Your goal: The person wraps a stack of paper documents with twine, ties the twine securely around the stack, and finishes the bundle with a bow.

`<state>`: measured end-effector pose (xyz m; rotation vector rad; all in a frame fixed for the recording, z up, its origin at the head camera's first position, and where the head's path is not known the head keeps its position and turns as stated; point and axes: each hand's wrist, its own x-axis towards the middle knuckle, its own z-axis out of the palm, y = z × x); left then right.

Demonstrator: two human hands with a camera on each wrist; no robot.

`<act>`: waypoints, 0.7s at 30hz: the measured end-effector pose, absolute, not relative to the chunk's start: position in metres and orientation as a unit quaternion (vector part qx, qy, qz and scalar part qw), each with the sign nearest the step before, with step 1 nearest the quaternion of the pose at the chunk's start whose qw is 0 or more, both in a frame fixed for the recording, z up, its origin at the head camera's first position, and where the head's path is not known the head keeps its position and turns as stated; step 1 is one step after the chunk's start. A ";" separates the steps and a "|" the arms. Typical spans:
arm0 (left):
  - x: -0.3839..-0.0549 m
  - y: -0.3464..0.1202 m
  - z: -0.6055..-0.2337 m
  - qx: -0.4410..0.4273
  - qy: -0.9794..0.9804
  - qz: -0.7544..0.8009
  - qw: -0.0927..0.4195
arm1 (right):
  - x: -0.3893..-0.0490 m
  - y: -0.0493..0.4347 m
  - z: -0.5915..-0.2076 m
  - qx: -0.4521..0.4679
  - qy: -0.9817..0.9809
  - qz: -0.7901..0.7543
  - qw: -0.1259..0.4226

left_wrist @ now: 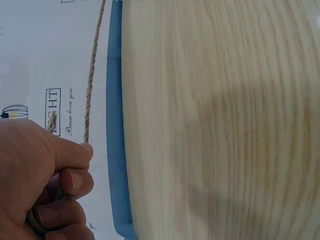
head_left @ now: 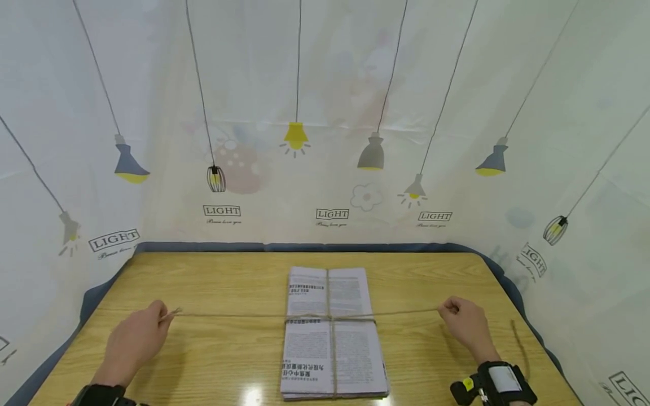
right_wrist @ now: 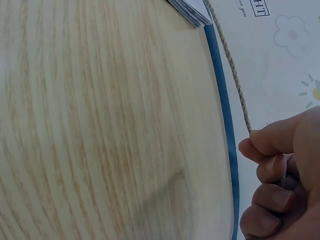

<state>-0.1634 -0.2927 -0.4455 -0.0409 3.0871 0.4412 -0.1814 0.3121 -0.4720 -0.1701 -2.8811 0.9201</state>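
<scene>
A stack of newspapers [head_left: 310,355] lies mid-table, bound crosswise by thin brown twine [head_left: 333,349]. From the crossing on top, one twine end stretches left and the other right, both nearly straight. My left hand [head_left: 139,332] pinches the left end between thumb and forefinger, with a frayed tip poking out. The right end is gripped by my right hand [head_left: 466,324], fingers curled in. Both wrist views show the braided twine [left_wrist: 91,85] running taut from the fingertips. A corner of the newspapers [right_wrist: 192,11] shows at the top of the right wrist view.
The wooden table [head_left: 218,361] has a blue-grey padded edge [head_left: 355,247]. Behind it hangs a pale cloth [head_left: 325,73] printed with lamps. A loose piece of twine [head_left: 520,347] lies on the right side, past my right hand.
</scene>
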 end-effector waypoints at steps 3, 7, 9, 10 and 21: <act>-0.162 -0.294 -0.447 -0.012 0.989 0.144 0.014 | -0.182 0.312 -0.474 -0.059 -0.948 0.307 0.053; -0.161 -0.294 -0.449 -0.016 0.990 0.142 0.012 | -0.182 0.312 -0.477 -0.065 -0.949 0.305 0.052; -0.161 -0.294 -0.449 -0.017 0.990 0.141 0.009 | -0.182 0.312 -0.478 -0.067 -0.949 0.303 0.051; -0.161 -0.294 -0.450 -0.017 0.990 0.141 0.005 | -0.182 0.312 -0.478 -0.066 -0.950 0.301 0.051; -0.171 -0.288 -0.441 0.014 0.979 0.190 -0.069 | -0.190 0.304 -0.457 -0.053 -0.936 0.333 0.102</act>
